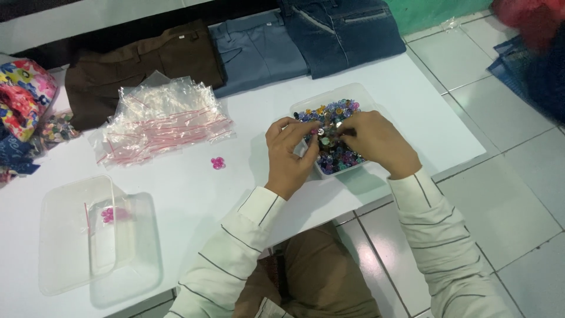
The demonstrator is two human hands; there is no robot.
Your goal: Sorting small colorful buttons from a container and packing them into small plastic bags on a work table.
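A clear plastic tub full of small mixed-colour buttons stands near the white table's right edge. My left hand rests at the tub's left side, its fingertips pinching among the buttons. My right hand lies over the tub's right half, fingers curled down into the buttons. What each fingertip grips is too small to tell. A few pink buttons lie loose on the table left of my hands.
A heap of small clear zip bags lies left of centre. A clear tub holding a bag with pink buttons sits at front left beside its lid. Folded trousers line the far edge. Patterned cloth is at left.
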